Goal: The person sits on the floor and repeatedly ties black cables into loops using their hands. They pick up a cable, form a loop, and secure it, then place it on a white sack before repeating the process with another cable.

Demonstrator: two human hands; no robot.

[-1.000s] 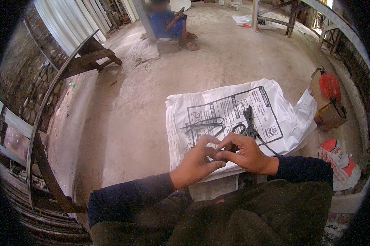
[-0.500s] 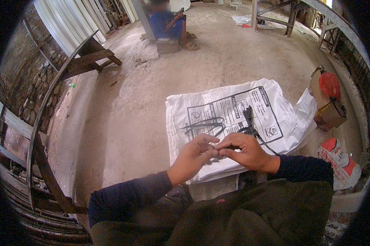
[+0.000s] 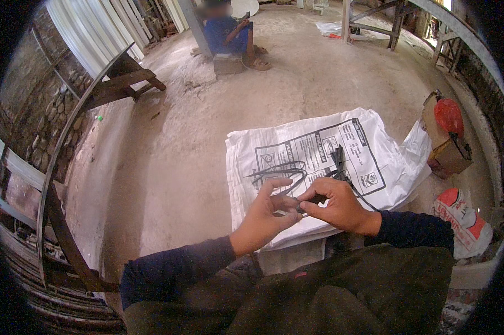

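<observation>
Over a white printed sack [image 3: 246, 145], my two hands meet at a small dark piece [image 3: 300, 208] too small to name. My left hand [image 3: 263, 219] pinches it between thumb and a finger, the forefinger lifted. Thumb and fingertips of my right hand [image 3: 340, 207] close on it from the other side. Just beyond my fingers, a looped black strip [image 3: 288, 164] lies on the sack. A bunch of black strips [image 3: 339, 159] rests to its right, with one long strand running toward my right wrist.
A cardboard box [image 3: 450, 157] with a red bundle [image 3: 449, 116] stands at the right, near a red-and-white bag [image 3: 461, 223]. Farther off, a person in blue [image 3: 229, 36] sits on a low block by a post. A wooden-legged bench [image 3: 126, 78] stands at the left.
My left forefinger has lifted away from my right fingertips, and the small dark piece shows more plainly between the hands. The sack and strips stay in place.
</observation>
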